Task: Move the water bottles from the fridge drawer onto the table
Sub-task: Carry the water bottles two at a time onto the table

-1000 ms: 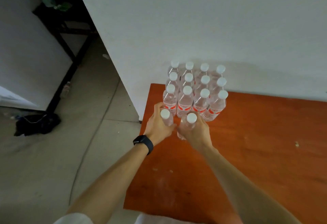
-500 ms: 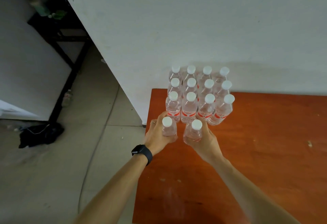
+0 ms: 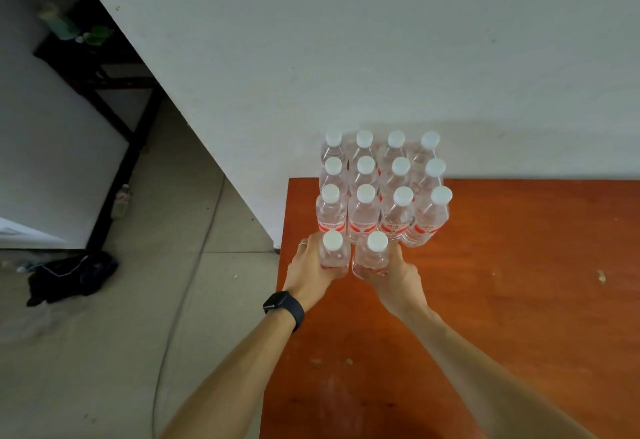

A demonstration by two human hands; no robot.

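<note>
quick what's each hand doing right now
Left hand: closed on the left front bottle.
Right hand: closed on the right front bottle.

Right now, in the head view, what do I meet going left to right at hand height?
Black bundle on the floor → left hand → its bottle → right hand's bottle → right hand → bare orange table.

Both bare forearms reach forward from the near edge and converge toward the middle. The left hand (image 3: 309, 270), with a dark watch (image 3: 284, 307) on its wrist and a ring on one finger, is curled closed around a bottle (image 3: 333, 254). The right hand (image 3: 394, 277) is wrapped likewise around a second bottle (image 3: 373, 256), just beside the left
</note>
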